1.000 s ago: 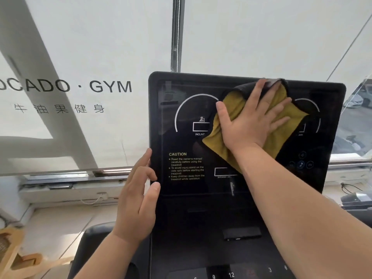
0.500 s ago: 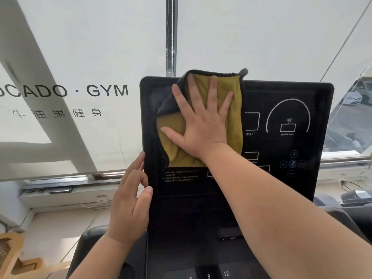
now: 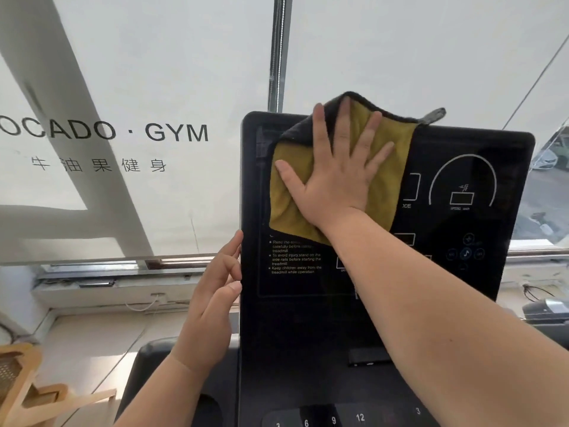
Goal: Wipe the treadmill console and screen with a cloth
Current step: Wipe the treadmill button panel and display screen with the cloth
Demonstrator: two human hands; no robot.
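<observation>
The black treadmill screen (image 3: 462,272) stands upright in front of me, with white dial markings on its right half and caution text low on its left. A yellow cloth with a dark grey edge (image 3: 292,192) lies flat against the screen's upper left part, its top hem reaching over the upper rim. My right hand (image 3: 335,177) presses on the cloth with fingers spread and straight. My left hand (image 3: 212,303) rests with straight fingers against the screen's left edge. Below, the console (image 3: 308,380) shows number keys at the bottom of the view.
A white window blind printed with gym lettering (image 3: 123,131) hangs behind the screen. A window sill (image 3: 107,285) runs under it. A wooden frame (image 3: 27,389) sits at the lower left. Parked cars (image 3: 548,155) show through glass at the right.
My right hand swept the cloth from the screen's upper middle-right over to its upper left, then shifted slightly right. My left hand stayed at the left edge.
</observation>
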